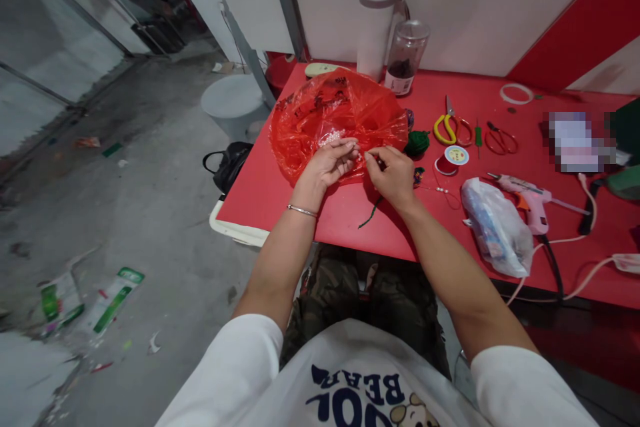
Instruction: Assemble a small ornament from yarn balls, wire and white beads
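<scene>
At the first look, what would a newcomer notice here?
Probably the crumpled, translucent red plastic bag on the red tabletop, with a cluster of small white beads at its middle. The bare left hand and right hand are at its near side. Farther right, a pink glue gun lies beside a white plastic bag.

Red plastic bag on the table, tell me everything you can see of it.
The red plastic bag looks thin, glossy and see-through, crumpled, with dark printing towards its far side. It lies spread open on the red table, small whitish beads gathered in it. The left grip and right grip are at its near side; whether either touches it is unclear.
</scene>
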The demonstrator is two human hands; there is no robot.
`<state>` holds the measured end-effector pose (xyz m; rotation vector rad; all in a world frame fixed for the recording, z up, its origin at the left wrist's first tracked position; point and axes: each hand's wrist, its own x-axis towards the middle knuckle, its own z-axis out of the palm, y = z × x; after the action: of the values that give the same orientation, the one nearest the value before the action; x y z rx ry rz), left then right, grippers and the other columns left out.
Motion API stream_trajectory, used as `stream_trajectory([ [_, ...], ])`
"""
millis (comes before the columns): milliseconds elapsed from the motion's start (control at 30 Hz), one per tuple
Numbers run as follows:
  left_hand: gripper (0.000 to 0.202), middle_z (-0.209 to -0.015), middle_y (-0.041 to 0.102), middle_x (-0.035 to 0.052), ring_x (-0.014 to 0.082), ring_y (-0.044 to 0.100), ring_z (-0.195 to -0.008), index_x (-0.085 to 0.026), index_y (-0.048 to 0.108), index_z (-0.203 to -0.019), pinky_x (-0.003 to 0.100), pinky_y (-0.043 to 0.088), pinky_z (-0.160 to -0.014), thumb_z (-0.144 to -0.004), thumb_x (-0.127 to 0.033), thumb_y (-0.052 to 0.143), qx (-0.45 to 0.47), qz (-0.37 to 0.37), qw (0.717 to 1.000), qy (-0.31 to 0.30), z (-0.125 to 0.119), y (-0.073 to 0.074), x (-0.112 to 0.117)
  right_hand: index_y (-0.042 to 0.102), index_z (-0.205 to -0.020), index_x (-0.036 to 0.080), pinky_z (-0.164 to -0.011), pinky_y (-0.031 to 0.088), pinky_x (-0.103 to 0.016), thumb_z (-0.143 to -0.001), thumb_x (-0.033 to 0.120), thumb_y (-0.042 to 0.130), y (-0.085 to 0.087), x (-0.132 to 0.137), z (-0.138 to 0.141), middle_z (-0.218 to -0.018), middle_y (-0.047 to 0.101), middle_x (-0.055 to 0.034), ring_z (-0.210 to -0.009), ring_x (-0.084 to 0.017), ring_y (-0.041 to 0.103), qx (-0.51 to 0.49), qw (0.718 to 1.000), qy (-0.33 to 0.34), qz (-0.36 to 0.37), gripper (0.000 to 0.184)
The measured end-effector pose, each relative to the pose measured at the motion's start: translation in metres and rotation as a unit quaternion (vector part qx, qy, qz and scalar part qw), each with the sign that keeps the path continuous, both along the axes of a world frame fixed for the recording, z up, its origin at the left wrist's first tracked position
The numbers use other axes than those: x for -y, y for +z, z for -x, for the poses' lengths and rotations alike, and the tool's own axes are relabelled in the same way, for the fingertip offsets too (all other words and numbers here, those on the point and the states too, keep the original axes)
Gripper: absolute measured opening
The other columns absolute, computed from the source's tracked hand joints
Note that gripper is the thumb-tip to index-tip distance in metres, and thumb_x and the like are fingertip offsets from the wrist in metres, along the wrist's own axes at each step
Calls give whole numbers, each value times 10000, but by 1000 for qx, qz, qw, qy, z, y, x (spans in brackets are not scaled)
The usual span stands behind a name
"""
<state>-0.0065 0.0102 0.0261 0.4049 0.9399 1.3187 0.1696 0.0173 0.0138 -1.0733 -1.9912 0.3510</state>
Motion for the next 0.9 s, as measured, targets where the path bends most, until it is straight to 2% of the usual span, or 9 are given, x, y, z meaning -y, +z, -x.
stream_trajectory([
  [467, 135, -724, 703, 15, 65, 683, -623, -102, 710, -929, 136, 516, -586, -910, 29, 683, 28, -14, 999, -3, -1, 1, 1, 768, -890, 217, -707, 469, -304, -1017, 333, 573, 0, -1, 1, -788, 724, -44, -704, -171, 623, -40, 999, 15, -34, 260],
  [700, 141, -752, 724, 26, 63, 680, -622, -101, 724, -945, 136, 511, -571, -925, 24, 661, 28, -30, 999, -13, 0, -1, 1, 761, -900, 216, -714, 460, -310, -1024, 332, 574, -1, 0, 1, -800, 728, -45, -712, -174, 629, -36, 999, 24, -19, 252],
  [900, 128, -753, 719, 15, 58, 665, -625, -108, 735, -946, 134, 500, -573, -879, 1, 740, 2, -32, 999, -19, -1, 2, 3, 771, -923, 219, -740, 473, -316, -1026, 345, 566, 0, 0, 0, -827, 741, -52, -742, -184, 644, -18, 1000, 15, -1, 262],
])
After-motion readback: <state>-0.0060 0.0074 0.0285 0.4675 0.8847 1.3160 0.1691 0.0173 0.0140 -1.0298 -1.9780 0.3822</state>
